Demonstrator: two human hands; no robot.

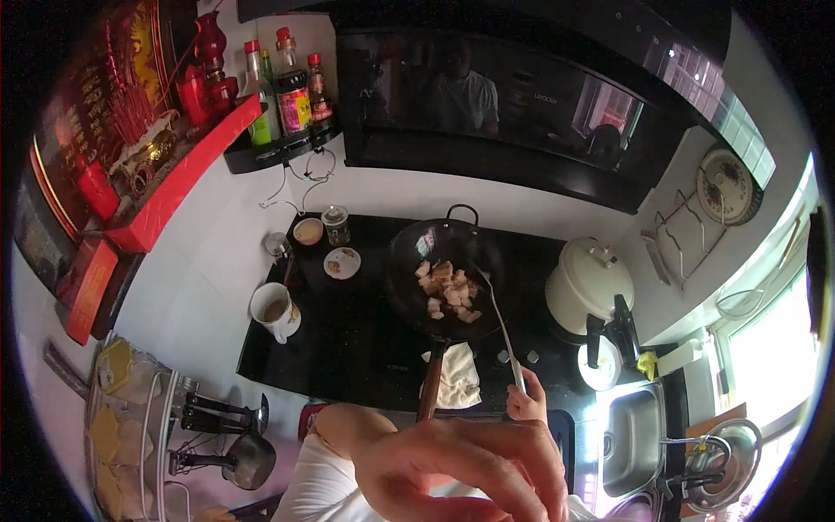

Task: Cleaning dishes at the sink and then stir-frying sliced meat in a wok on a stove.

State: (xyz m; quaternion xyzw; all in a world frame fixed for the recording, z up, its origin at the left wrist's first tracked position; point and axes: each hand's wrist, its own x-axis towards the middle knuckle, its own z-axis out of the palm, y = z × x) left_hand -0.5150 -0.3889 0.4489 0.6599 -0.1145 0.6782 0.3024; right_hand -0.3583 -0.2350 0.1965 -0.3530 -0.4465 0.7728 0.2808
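Observation:
My right hand point(527, 399) grips the handle of a metal spatula point(501, 320), whose head rests inside a black wok point(470, 245). Chunks of meat point(450, 287), apparently pork, lie in the wok's bottom, pale with some browning. The wok sits on a black glass cooktop point(365, 339), its wooden handle point(430, 385) pointing towards me. Large and close to the camera, my left hand point(456, 466) is raised with its fingers bent and apart; nothing shows in it, and its fingertips run partly out of frame. A pale cloth point(460, 378) lies beside the wok handle.
A white pressure cooker point(584, 287) stands right of the wok, near a steel sink point(629, 444). At left are a mug point(271, 307), a small dish point(342, 263) and a glass jar point(336, 225). A dark range hood point(509, 143) overhangs the back.

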